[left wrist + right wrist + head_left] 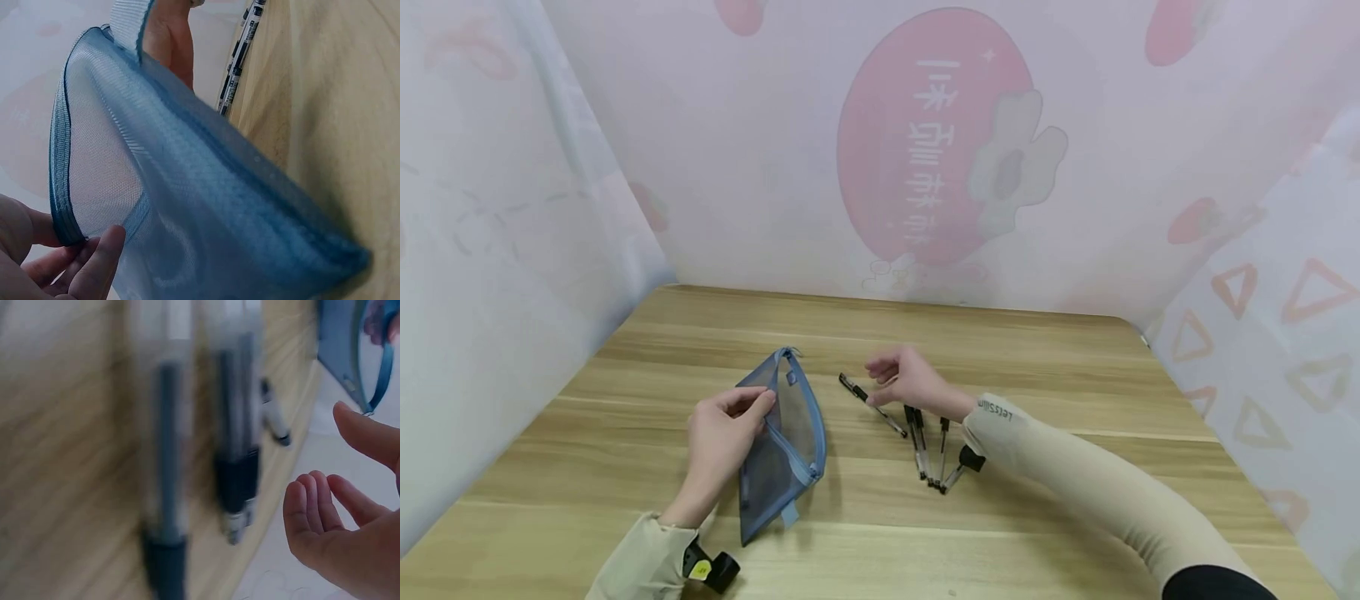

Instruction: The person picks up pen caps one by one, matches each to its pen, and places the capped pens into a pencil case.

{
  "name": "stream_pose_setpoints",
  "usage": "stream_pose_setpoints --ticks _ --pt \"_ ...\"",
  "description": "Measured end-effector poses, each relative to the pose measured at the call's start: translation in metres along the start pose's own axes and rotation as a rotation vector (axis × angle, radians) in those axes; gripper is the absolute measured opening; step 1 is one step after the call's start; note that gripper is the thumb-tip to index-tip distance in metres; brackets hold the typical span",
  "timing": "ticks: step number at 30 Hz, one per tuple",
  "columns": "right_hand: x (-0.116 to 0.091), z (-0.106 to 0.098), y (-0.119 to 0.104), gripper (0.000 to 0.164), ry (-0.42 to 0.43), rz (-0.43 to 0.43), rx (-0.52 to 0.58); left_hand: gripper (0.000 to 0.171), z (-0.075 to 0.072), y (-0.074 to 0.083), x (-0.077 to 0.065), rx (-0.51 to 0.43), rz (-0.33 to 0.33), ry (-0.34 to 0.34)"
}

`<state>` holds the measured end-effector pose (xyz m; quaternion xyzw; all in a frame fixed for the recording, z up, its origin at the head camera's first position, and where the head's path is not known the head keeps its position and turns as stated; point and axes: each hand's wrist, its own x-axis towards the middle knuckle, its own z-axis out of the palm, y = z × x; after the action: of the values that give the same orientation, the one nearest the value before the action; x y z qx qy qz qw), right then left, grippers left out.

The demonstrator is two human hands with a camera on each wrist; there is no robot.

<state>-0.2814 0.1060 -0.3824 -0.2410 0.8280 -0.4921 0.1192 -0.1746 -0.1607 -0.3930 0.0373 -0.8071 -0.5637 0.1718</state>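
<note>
My left hand (721, 437) pinches the rim of a blue mesh zip pouch (767, 471). The pouch stands tilted on the table with its zipped mouth gaping; in the left wrist view, thumb and fingers grip the zipper edge of the same pouch (169, 194). Over the table, my right hand (913, 383) hovers beside a pen (853, 387) with a black end and a clear barrel. Its fingers are loosely bent, and the right wrist view shows a gap between thumb and fingers of this hand (344, 531), with nothing in it. Several more pens (919, 446) lie below the right wrist.
The wooden table (1037, 533) meets a pale printed cloth wall (760, 167) at the back. More cloth hangs at the left and right sides. Dark wrist cameras sit on both cuffs, the left camera (722, 572) close to the pouch's lower corner.
</note>
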Motion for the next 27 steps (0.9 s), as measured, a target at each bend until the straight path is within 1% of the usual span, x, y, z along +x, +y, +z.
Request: stream_pose_setpoints --ticks 5,8,11,15,20,27 --pt "0.004 0.001 0.012 0.058 -0.026 0.028 -0.013 0.025 -0.001 -0.002 0.000 0.018 -0.003 -0.008" --pt "0.006 0.001 0.017 0.059 -0.059 0.046 0.005 0.026 -0.001 -0.003 -0.001 0.020 -0.013 -0.014" --pt "0.007 0.002 0.021 0.058 -0.098 0.055 -0.001 0.026 -0.001 -0.004 -0.001 0.025 -0.022 -0.016" --pt "0.009 0.002 0.026 0.056 -0.145 0.053 -0.014 0.025 -0.001 -0.006 -0.001 0.032 -0.024 -0.019" --pt "0.011 0.003 0.029 0.053 -0.174 0.049 0.007 0.026 -0.002 -0.007 0.000 0.039 -0.022 -0.027" --pt "0.013 0.001 0.033 0.040 -0.216 0.006 -0.017 0.025 -0.003 -0.009 0.000 0.036 -0.032 -0.025"
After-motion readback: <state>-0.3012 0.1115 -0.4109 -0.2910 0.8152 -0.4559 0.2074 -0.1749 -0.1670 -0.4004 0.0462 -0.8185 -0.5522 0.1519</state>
